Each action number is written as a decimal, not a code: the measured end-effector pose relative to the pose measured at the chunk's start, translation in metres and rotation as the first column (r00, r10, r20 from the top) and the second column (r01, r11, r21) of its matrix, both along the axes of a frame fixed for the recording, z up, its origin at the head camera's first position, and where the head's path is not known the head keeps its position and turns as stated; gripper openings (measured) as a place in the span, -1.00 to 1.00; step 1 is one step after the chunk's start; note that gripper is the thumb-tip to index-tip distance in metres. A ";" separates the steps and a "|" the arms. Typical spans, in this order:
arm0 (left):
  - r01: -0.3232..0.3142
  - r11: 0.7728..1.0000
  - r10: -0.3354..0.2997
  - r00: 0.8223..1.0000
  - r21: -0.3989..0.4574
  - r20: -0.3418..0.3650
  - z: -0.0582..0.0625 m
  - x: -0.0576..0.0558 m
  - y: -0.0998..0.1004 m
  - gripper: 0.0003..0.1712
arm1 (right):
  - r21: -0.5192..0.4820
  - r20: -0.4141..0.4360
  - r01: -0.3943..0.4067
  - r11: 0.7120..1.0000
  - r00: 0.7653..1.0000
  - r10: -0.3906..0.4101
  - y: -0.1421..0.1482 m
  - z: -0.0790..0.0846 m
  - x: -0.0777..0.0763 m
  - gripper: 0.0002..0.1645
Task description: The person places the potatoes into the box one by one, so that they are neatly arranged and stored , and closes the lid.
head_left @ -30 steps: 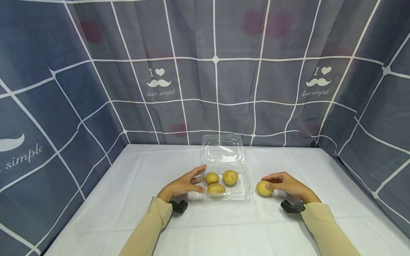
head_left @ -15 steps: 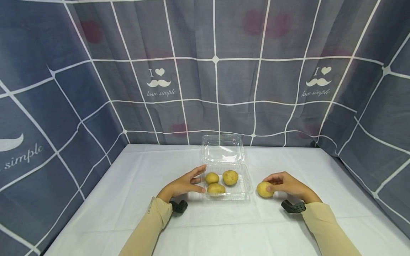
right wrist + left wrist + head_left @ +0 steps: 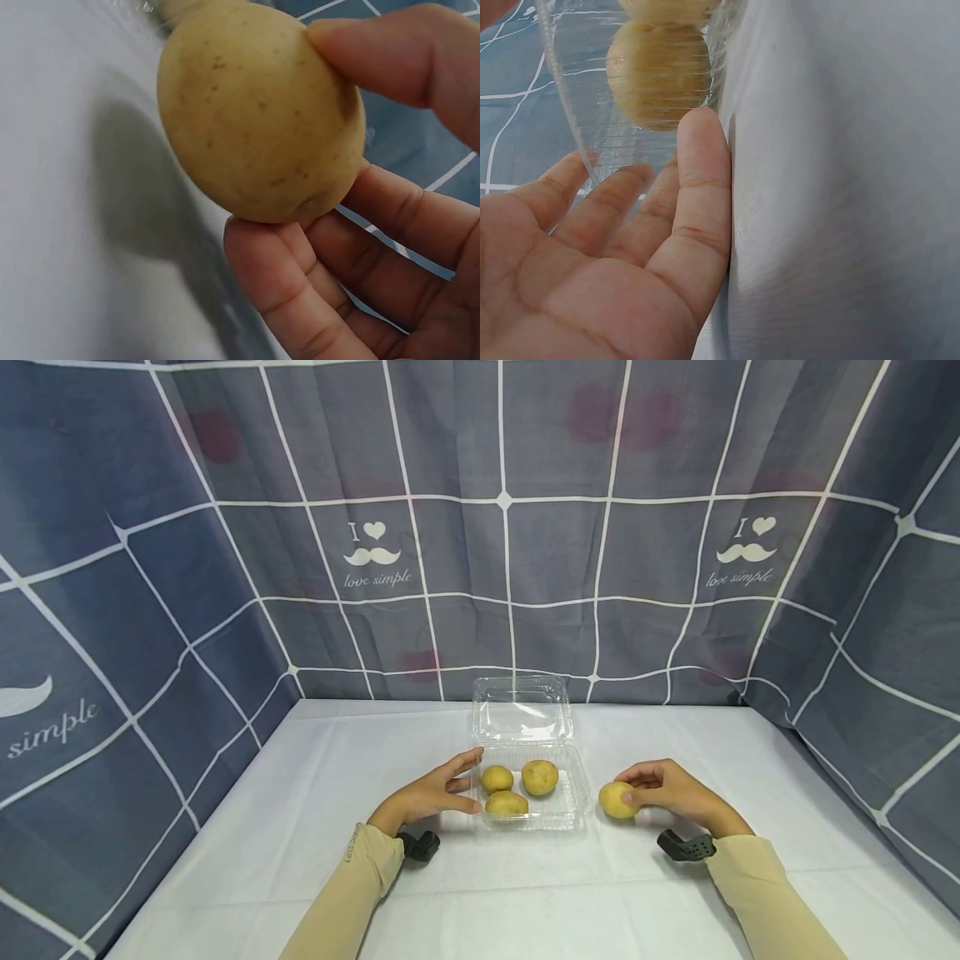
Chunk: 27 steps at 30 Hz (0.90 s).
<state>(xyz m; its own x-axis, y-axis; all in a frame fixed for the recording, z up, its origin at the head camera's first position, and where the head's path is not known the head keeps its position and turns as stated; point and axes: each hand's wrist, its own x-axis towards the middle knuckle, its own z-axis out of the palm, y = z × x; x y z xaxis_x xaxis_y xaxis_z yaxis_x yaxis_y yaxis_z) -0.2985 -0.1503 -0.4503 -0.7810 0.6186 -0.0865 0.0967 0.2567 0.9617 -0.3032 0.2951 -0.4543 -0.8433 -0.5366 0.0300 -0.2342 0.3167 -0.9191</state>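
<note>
A clear plastic clamshell box (image 3: pixel 551 821) stands with its lid (image 3: pixel 522 710) swung back. Inside it lie three potatoes: a small one (image 3: pixel 497 778) at the left, a larger one (image 3: pixel 539 777) beside it, and one (image 3: pixel 506 802) near the front wall. My left hand (image 3: pixel 429 793) rests against the box's left side, fingers extended; in the left wrist view the fingertips touch the ribbed wall. To the right of the box, my right hand (image 3: pixel 672 795) pinches a fourth potato (image 3: pixel 259 112) between thumb and fingers. Its shadow lies apart from it, so it appears slightly off the table.
A white cloth (image 3: pixel 480 893) covers the table. Dark blue-grey curtains with white grid lines (image 3: pixel 457 552) enclose the back and both sides. A black wrist strap (image 3: pixel 686 845) sits on the right wrist, another (image 3: pixel 420 845) on the left.
The right hand and its potato shifted slightly toward the person, then back up and a little left. The left hand, the box and the potatoes in it have stayed in place.
</note>
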 end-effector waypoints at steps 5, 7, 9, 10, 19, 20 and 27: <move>0.000 1.000 0.000 1.000 -0.008 -0.002 0.000 0.001 -0.001 0.19 | -0.026 -0.004 0.023 0.999 1.000 -0.023 -0.005 0.008 0.003 -0.54; 0.000 1.000 0.000 1.000 -0.010 -0.003 -0.001 0.001 -0.002 0.19 | -0.037 -0.014 0.028 0.999 0.999 -0.028 -0.008 0.011 0.004 -0.54; -0.001 1.000 0.001 1.000 -0.009 -0.002 -0.001 0.001 -0.002 0.19 | -0.044 -0.025 0.031 0.999 0.999 -0.032 -0.010 0.013 0.005 -0.55; -0.001 1.000 0.001 1.000 -0.008 -0.002 -0.001 0.001 -0.001 0.19 | -0.047 -0.030 0.032 0.998 0.999 -0.033 -0.011 0.015 0.005 -0.55; 0.003 1.000 -0.003 1.000 -0.010 -0.005 -0.002 0.001 -0.001 0.18 | -0.064 -0.046 0.046 0.997 0.998 -0.049 -0.023 0.025 0.005 -0.56; 0.004 1.000 -0.004 1.000 -0.009 -0.004 -0.002 0.001 -0.001 0.19 | -0.066 -0.047 0.050 0.997 0.997 -0.054 -0.024 0.026 0.005 -0.56; 0.002 1.000 -0.002 1.000 -0.010 -0.001 0.000 0.000 0.000 0.20 | -0.069 -0.059 0.069 0.995 0.996 -0.073 -0.035 0.031 0.002 -0.57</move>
<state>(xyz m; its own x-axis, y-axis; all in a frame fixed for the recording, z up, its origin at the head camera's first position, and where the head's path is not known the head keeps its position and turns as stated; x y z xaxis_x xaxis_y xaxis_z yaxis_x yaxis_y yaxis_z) -0.2985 -0.1501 -0.4502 -0.7795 0.6195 -0.0922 0.0980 0.2660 0.9590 -0.3010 0.2605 -0.4237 -0.8749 -0.4702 0.1163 -0.2696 0.2732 -0.9234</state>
